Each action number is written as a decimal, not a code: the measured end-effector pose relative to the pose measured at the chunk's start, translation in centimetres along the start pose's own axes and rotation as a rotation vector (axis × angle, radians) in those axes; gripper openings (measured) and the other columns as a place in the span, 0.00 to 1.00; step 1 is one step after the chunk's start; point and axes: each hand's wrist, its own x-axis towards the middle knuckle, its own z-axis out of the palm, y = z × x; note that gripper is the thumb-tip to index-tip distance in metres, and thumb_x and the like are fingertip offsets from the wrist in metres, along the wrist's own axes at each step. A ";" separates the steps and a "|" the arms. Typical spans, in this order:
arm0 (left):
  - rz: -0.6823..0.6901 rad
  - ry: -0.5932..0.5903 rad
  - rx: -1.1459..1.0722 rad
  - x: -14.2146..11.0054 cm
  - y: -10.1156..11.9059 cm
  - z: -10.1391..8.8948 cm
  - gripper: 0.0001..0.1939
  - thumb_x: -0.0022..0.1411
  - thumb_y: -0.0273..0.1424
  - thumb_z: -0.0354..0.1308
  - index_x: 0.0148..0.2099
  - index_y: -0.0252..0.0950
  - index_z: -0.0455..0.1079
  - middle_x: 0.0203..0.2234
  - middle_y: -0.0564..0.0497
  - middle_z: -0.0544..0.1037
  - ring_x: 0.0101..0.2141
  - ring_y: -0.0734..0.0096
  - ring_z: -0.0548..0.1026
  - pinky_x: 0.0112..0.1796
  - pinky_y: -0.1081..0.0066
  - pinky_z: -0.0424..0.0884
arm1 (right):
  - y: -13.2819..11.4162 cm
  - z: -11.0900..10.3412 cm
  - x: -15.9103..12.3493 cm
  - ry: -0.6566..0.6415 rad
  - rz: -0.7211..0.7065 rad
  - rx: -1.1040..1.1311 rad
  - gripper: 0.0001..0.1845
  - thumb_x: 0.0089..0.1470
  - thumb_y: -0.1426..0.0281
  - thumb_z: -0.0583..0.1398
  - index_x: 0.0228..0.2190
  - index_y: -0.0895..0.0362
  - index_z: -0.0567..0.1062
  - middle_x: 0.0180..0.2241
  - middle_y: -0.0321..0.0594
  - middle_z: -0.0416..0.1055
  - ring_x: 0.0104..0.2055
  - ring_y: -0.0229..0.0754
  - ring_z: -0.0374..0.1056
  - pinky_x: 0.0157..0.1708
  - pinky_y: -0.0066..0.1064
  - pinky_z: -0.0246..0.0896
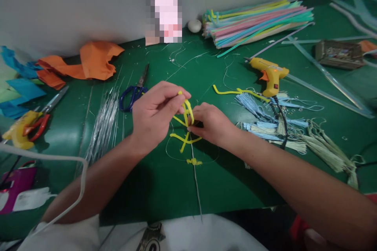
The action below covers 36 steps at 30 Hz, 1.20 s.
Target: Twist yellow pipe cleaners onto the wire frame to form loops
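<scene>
My left hand (157,113) pinches the top of a bent yellow pipe cleaner (188,111) between thumb and fingers. From the other side, my right hand (210,123) closes its fingertips on the lower part of the same yellow loop. More yellow pipe cleaner pieces (184,139) cross just below the fingers, against the green table. A thin grey cord (196,188) runs from there toward the front edge, past a small yellow tuft (194,161). Blue-handled scissors (132,96) lie just behind my left hand.
A yellow glue gun (269,74), tassels (277,125) and a bundle of coloured pipe cleaners (259,23) lie to the right. Silvery wires (103,125), orange paper (98,60), red-handled scissors (43,121) and another glue gun (22,129) are at left.
</scene>
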 end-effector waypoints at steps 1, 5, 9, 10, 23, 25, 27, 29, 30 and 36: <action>0.002 -0.007 -0.004 0.0 0.1 0.0 0.06 0.67 0.31 0.60 0.37 0.41 0.77 0.33 0.53 0.79 0.23 0.78 0.73 0.29 0.71 0.73 | 0.0 0.1 0.0 0.003 0.006 -0.009 0.04 0.53 0.72 0.66 0.28 0.56 0.75 0.30 0.38 0.72 0.34 0.41 0.61 0.38 0.36 0.52; 0.031 -0.007 -0.018 0.0 0.3 0.0 0.05 0.66 0.29 0.61 0.39 0.42 0.78 0.32 0.53 0.78 0.22 0.80 0.72 0.27 0.71 0.72 | 0.1 0.3 -0.2 0.021 -0.019 -0.028 0.02 0.54 0.72 0.65 0.31 0.55 0.76 0.32 0.38 0.72 0.35 0.42 0.61 0.37 0.36 0.50; 0.027 0.031 -0.008 -0.1 0.1 0.1 0.03 0.65 0.32 0.62 0.39 0.43 0.78 0.31 0.54 0.78 0.22 0.79 0.71 0.27 0.70 0.71 | 0.0 0.2 -0.3 0.015 -0.036 -0.056 0.03 0.56 0.70 0.64 0.30 0.56 0.76 0.33 0.40 0.73 0.35 0.43 0.61 0.36 0.36 0.49; 0.024 0.043 -0.011 -0.1 0.0 0.1 0.03 0.66 0.32 0.62 0.39 0.43 0.78 0.32 0.54 0.78 0.22 0.79 0.71 0.27 0.70 0.71 | -0.1 0.1 -0.3 0.013 -0.027 -0.062 0.04 0.56 0.70 0.64 0.30 0.56 0.75 0.33 0.40 0.72 0.35 0.43 0.61 0.35 0.36 0.49; 0.035 0.028 0.038 -0.1 0.2 0.0 0.05 0.67 0.32 0.60 0.38 0.43 0.77 0.33 0.52 0.79 0.25 0.77 0.73 0.29 0.69 0.73 | -0.7 0.0 -0.2 0.049 0.034 -0.025 0.12 0.52 0.73 0.63 0.22 0.55 0.66 0.24 0.36 0.67 0.30 0.40 0.57 0.33 0.35 0.49; 0.066 0.012 0.045 -0.1 0.4 -0.1 0.05 0.67 0.31 0.60 0.39 0.43 0.78 0.34 0.52 0.80 0.26 0.76 0.74 0.30 0.69 0.74 | -0.8 0.1 -0.2 0.066 0.020 -0.023 0.12 0.54 0.71 0.62 0.22 0.56 0.66 0.24 0.36 0.67 0.31 0.40 0.56 0.33 0.35 0.49; 0.086 0.005 0.047 -0.1 0.5 -0.1 0.05 0.67 0.31 0.60 0.39 0.43 0.78 0.34 0.52 0.80 0.28 0.75 0.75 0.32 0.68 0.75 | -1.0 0.1 -0.3 0.073 0.002 -0.025 0.13 0.56 0.70 0.61 0.22 0.55 0.65 0.24 0.36 0.66 0.30 0.40 0.55 0.33 0.35 0.49; 0.085 0.006 0.055 -0.1 0.5 -0.2 0.05 0.67 0.31 0.60 0.39 0.43 0.78 0.34 0.52 0.80 0.28 0.74 0.76 0.32 0.68 0.75 | -1.1 0.2 -0.3 0.077 -0.011 -0.033 0.13 0.57 0.70 0.59 0.22 0.55 0.64 0.24 0.37 0.66 0.30 0.40 0.55 0.33 0.35 0.49; 0.083 0.006 0.061 -0.1 0.5 -0.2 0.05 0.67 0.31 0.60 0.39 0.43 0.78 0.34 0.52 0.80 0.29 0.73 0.76 0.32 0.68 0.75 | -1.2 0.2 -0.4 0.080 -0.013 -0.043 0.12 0.57 0.71 0.58 0.22 0.55 0.64 0.24 0.37 0.66 0.30 0.40 0.54 0.33 0.35 0.49; 0.082 -0.009 0.072 -0.2 0.6 -0.1 0.05 0.67 0.31 0.60 0.39 0.43 0.78 0.34 0.52 0.80 0.29 0.73 0.76 0.32 0.68 0.74 | -1.4 0.7 -0.5 0.101 -0.046 -0.109 0.08 0.54 0.74 0.55 0.24 0.56 0.65 0.25 0.40 0.66 0.30 0.41 0.53 0.34 0.36 0.50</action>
